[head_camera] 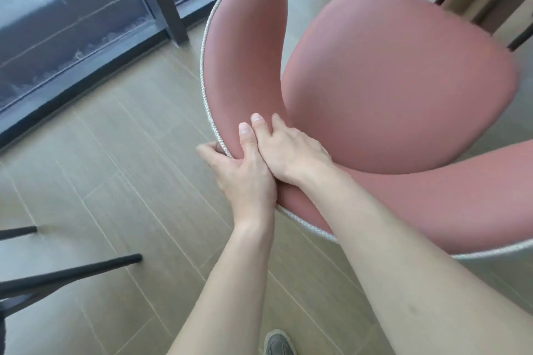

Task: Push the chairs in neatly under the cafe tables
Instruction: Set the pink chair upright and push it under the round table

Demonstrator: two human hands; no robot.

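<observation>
A pale wood-plank floor [121,170] runs up to dark-framed windows [72,23]. Both hands grasp the curved backrest [245,66] of a pink chair [398,81]. The left hand [245,173] clamps its piped edge, thumb on the pink face, fingers behind. The right hand [291,153] presses just beside it, fingers curled inside. The seat lies beyond the fingertips, near a table leg [519,37].
</observation>
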